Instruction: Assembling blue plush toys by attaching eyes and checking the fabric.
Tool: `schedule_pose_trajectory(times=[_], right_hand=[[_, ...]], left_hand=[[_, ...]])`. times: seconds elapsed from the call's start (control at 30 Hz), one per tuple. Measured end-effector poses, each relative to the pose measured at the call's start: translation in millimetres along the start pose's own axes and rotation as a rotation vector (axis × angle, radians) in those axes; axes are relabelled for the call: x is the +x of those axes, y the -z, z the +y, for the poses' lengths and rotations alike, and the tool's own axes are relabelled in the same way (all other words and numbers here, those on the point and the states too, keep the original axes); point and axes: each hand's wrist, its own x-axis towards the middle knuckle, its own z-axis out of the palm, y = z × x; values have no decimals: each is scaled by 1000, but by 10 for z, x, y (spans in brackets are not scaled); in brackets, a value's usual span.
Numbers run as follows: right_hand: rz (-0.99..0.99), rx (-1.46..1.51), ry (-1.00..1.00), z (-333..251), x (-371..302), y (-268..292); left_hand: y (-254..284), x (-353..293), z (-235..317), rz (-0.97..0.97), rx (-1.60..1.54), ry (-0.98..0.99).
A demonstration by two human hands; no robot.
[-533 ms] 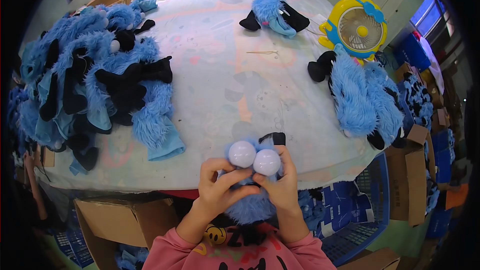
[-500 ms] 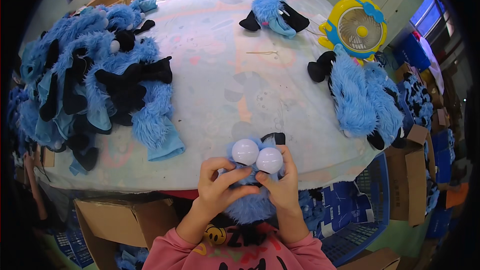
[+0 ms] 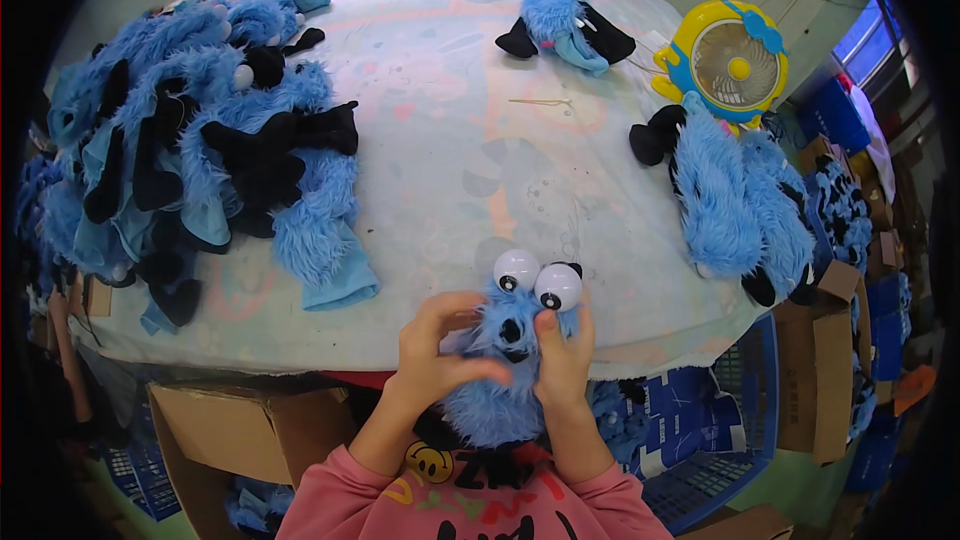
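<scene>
At the near edge of the bench (image 3: 440, 230), just in front of the person's pink top (image 3: 400, 500), a furry blue toy (image 3: 490, 410) is held up, its face turned to the person; the right hand (image 3: 565, 365) is closed around its right side, the thumb lying just below the right eye (image 3: 558, 286); the left hand (image 3: 435, 345) is curved wide open at the toy's left side, thumb and fingers well apart, the fingertips close to the fur, though I cannot tell how firmly they touch; the right eye and the left eye (image 3: 517, 271) are big white balls, each with a dark pupil low down, and below them sits a black nose (image 3: 511, 331); on the left of the bench lies a big heap (image 3: 200, 130) of blue and black toys; at the far side lies another toy (image 3: 553, 20), with a thin stick (image 3: 540, 101) nearer than it; at the far right stands a yellow and blue fan (image 3: 738, 65), with two furry toys (image 3: 715, 200) lying side by side nearer than it; below the bench are a cardboard box (image 3: 220, 430) at near left and a blue basket (image 3: 768, 390) at near right.
</scene>
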Motion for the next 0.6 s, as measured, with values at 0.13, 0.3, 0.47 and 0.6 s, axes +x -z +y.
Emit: schedule_pose_trajectory(times=[0.13,0.3,0.47,0.6], right_hand=[[-9,-486,493,11,41,-54],[-108,-317,477,-29,-3,-194],[-156,-510,466,-20,93,-27],[-161,-946,502,-165,-80,102]], left_hand=[[12,-42,109,117,-533,320],[98,-15,138,-121,-52,281],[-50,-117,75,138,-320,247],[-58,-94,113,197,-37,199]])
